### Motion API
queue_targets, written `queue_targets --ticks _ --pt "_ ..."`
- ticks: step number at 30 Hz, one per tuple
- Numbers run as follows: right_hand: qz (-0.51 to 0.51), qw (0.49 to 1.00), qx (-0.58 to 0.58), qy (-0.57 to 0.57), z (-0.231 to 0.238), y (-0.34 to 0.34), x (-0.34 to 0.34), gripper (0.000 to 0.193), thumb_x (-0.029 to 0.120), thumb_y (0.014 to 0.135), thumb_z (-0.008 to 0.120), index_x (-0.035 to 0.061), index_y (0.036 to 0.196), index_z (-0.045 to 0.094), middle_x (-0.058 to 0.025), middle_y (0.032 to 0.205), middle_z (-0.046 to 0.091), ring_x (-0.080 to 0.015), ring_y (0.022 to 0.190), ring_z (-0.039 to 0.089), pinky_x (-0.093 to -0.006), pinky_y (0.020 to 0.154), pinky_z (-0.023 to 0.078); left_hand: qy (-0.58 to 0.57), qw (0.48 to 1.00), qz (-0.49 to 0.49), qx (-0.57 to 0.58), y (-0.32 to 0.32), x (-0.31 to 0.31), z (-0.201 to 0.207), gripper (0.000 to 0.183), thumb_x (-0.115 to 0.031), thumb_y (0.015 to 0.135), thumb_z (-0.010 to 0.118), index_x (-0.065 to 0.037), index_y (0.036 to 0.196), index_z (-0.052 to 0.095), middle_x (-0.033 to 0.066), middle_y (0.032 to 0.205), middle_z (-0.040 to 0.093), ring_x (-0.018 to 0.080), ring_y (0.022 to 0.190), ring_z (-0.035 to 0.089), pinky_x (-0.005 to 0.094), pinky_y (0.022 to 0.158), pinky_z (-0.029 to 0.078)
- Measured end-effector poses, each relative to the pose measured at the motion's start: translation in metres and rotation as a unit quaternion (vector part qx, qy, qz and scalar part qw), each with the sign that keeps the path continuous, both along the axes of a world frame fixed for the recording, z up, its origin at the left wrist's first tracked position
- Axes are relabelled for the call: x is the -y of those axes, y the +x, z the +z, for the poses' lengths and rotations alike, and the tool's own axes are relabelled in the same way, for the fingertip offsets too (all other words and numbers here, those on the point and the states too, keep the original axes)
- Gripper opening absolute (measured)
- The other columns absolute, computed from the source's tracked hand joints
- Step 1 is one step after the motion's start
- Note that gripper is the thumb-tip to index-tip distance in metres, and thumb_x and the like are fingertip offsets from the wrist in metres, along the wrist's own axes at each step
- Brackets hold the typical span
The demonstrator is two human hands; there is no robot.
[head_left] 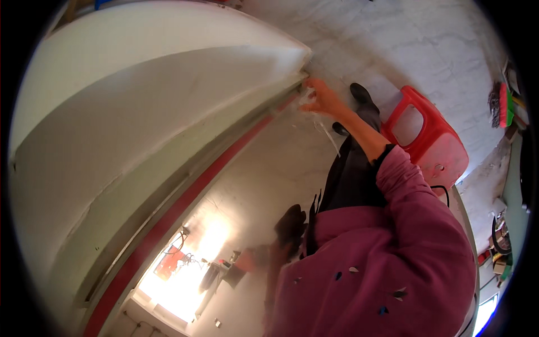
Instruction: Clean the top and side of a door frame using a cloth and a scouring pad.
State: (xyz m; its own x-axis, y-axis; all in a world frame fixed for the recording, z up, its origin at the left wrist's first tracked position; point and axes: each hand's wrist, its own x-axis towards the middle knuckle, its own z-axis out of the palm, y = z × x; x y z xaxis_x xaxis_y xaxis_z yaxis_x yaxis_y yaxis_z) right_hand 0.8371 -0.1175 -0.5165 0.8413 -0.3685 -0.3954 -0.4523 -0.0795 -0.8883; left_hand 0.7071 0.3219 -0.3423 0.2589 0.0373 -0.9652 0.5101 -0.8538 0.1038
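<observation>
My right hand [322, 100] reaches out to the near corner of a large white panel [168, 78]. Its fingers are bent around a clear, thin piece of plastic film [309, 100], and a shiny clear strand [330, 138] hangs below the wrist. A red strip [185, 194] runs along the panel's edge, ending close to these fingers. Low in the middle, beside my pink top, is a dark shape [291, 224] that looks like my left hand in a glove. It is dim, and its fingers cannot be made out.
A red plastic stool [429, 135] stands on the pale floor to the right of my legs. A brush with red and green parts [502, 105] lies at the far right. Bright light [179, 286] glares at the lower left, near cables and a red object.
</observation>
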Motion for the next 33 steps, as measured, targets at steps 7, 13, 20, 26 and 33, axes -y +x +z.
queue_targets --ticks 7,13,20,26,33 --pt "0.029 0.976 0.213 0.045 -0.024 0.029 -0.035 0.039 0.021 0.067 0.066 0.0075 0.102 0.054 -0.0102 0.094 0.053 -0.026 0.086 0.054 -0.0363 0.07 0.043 0.019 0.994 -0.065 0.082 -0.007 0.039 0.004 0.04 -0.029 0.074 0.058 -0.002 0.103 0.052 0.0176 0.085 0.059 0.0304 0.076 0.059 0.0396 0.063 0.048" --pt "0.098 0.977 0.176 -0.071 -0.012 0.064 -0.046 0.023 0.013 0.072 0.058 0.0077 0.094 0.055 -0.011 0.088 0.056 -0.0298 0.073 0.056 -0.0373 0.065 0.045 0.071 0.986 -0.144 0.042 -0.008 0.059 0.014 0.042 -0.035 0.074 0.06 -0.006 0.103 0.052 0.0182 0.089 0.055 0.0324 0.078 0.056 0.042 0.066 0.045" --pt "0.173 0.977 0.113 -0.045 0.0 0.077 -0.028 0.007 0.011 0.071 0.051 0.005 0.076 0.053 -0.0127 0.073 0.056 -0.0321 0.069 0.056 -0.0409 0.058 0.044 0.092 0.989 -0.115 0.016 -0.003 0.064 0.008 0.043 -0.037 0.073 0.061 -0.004 0.099 0.053 0.018 0.085 0.057 0.033 0.073 0.057 0.0413 0.06 0.047" --pt "0.14 0.986 0.085 0.024 -0.016 0.078 -0.035 0.009 0.01 0.075 0.051 0.0029 0.078 0.055 -0.0128 0.07 0.058 -0.0257 0.058 0.058 -0.0367 0.052 0.045 0.123 0.984 -0.129 0.029 0.023 0.072 0.018 0.039 -0.033 0.074 0.06 -0.001 0.094 0.055 0.0186 0.08 0.059 0.0314 0.066 0.06 0.0389 0.052 0.049" --pt "-0.145 0.883 0.207 0.395 -0.023 0.064 -0.041 0.022 0.023 0.08 0.051 0.0018 0.077 0.052 -0.0063 0.06 0.052 -0.0144 0.055 0.05 -0.0287 0.052 0.042 0.092 0.991 -0.098 0.023 0.04 0.077 0.024 0.039 -0.03 0.076 0.059 -0.003 0.103 0.051 0.016 0.084 0.06 0.0268 0.065 0.061 0.0353 0.045 0.051"
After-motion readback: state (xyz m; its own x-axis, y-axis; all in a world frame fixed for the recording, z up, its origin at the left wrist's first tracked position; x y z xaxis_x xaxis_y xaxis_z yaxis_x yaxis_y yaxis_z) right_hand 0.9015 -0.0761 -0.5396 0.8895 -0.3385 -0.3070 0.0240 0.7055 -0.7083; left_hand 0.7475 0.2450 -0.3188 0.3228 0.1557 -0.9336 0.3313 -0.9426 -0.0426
